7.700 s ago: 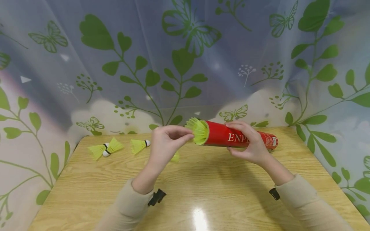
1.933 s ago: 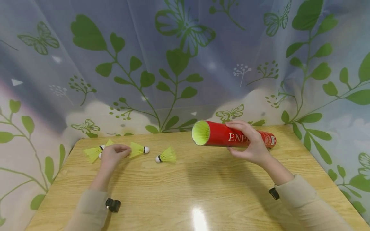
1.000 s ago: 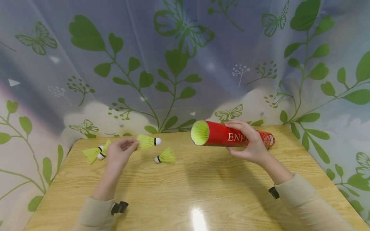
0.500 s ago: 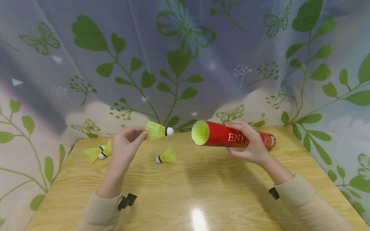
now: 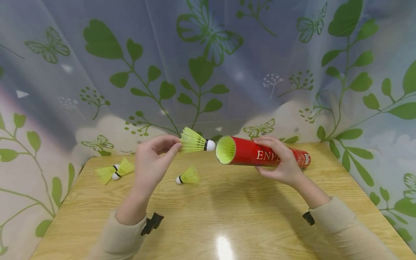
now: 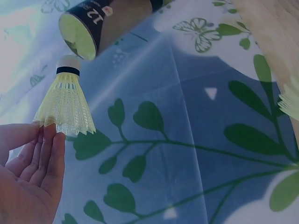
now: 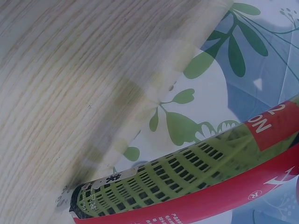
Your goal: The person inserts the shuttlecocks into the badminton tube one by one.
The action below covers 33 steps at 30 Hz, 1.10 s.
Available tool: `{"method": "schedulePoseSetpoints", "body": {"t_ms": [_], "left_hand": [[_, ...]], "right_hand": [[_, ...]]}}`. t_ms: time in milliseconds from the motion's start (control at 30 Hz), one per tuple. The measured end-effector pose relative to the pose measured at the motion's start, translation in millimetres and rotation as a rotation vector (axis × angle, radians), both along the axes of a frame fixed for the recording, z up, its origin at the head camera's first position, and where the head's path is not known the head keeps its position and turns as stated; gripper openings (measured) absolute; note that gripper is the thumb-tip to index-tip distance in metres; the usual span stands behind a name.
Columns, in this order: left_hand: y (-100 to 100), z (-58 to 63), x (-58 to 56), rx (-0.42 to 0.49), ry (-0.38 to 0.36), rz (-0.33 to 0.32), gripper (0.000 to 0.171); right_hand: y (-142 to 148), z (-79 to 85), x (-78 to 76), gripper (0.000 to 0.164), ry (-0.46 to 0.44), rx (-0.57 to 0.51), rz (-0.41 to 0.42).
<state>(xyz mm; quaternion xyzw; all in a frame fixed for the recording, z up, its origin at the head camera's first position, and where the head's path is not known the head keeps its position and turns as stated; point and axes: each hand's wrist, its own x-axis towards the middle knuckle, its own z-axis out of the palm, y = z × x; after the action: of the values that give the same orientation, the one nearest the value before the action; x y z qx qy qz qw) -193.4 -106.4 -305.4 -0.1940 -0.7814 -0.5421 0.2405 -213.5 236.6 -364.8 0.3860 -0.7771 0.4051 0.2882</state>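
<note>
The shuttlecock (image 5: 194, 141) I hold looks like ribbed, netted plastic with a smooth tip (image 5: 211, 145); my tube (image 5: 245, 151) is smooth and faintly glossy; the counter (image 5: 201, 209), polished grained wood; the curtain (image 5: 276, 54), lightly creased cloth; my sleeves (image 5: 339, 218), matt cloth.

Left sleeve (image 5: 110, 252) and right sleeve (image 5: 367, 240) long, plain beige; left cuff (image 5: 125, 229) and right cuff (image 5: 333, 215) broad, each set off by a seam or fold; a black, angular, blocky device (image 5: 152, 224) juts from the left one's inner side; a rounded black piece (image 5: 308, 218), partly hidden, shows beside the right one; left hand (image 5: 154, 159) and right hand (image 5: 282, 160) bare.
</note>
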Motion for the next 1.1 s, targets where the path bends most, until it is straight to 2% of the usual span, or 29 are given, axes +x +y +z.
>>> {"method": "schedulePoseSetpoints", "body": {"t_ms": [100,233,633,900,1100], "left_hand": [[6.9,0.6,0.3,-0.013,0.021,-0.017,0.004],[15.5,0.2,0.5,-0.019,0.015,-0.045,0.005],[39.8,4.8,1.9,-0.059,0.056,-0.105,0.005],[51.3,3.3,1.6,-0.085,0.039,-0.131,0.006],[56.7,0.0,2.2,-0.089,0.01,-0.155,0.006]], "right_hand": [[5.0,-8.6,-7.0,0.07,-0.005,0.012,-0.012],[9.0,-15.5,-12.5,0.07,-0.009,0.023,-0.014],[10.0,-16.9,-13.2,0.07,-0.021,0.03,-0.025],[7.3,-14.3,-13.1,0.069,0.006,0.013,0.005],[-3.0,1.5,0.5,0.067,0.016,-0.003,0.003]]}}
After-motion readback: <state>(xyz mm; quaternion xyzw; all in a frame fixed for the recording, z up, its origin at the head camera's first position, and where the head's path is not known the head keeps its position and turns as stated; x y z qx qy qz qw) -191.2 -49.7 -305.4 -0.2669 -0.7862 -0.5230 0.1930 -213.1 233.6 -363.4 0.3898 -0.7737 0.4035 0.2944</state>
